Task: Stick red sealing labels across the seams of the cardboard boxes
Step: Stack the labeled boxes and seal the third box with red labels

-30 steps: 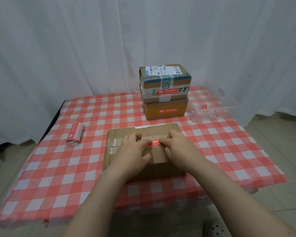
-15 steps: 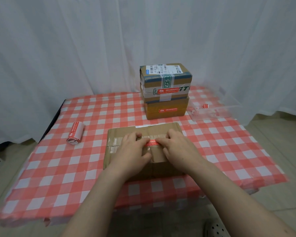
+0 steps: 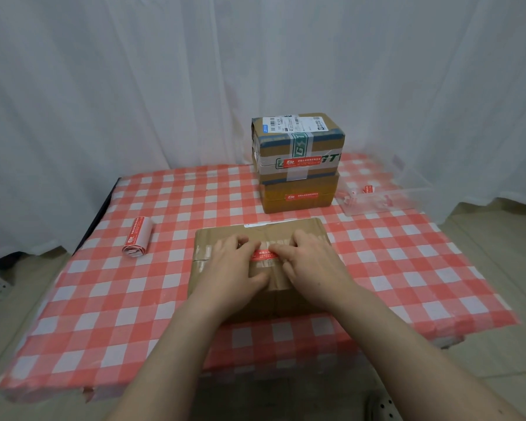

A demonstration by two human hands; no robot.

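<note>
A flat brown cardboard box point(image 3: 222, 235) lies near the table's front middle. A red sealing label point(image 3: 264, 254) lies across its taped seam. My left hand point(image 3: 231, 268) rests on the box top with its fingertips pressing the label's left end. My right hand point(image 3: 310, 262) presses the label's right end the same way. Both hands cover much of the box top and the ends of the label. A roll of red labels point(image 3: 137, 237) lies on the cloth at the left.
Two stacked cardboard boxes point(image 3: 298, 165) with red labels on their fronts stand behind, at the back middle. A clear plastic tray point(image 3: 383, 199) with small red-and-white scraps sits at the back right. The red-checked tablecloth point(image 3: 104, 299) covers the table; white curtains hang behind.
Both hands stay on the box, fingertips shifting slightly along the label. The label and box have not moved.
</note>
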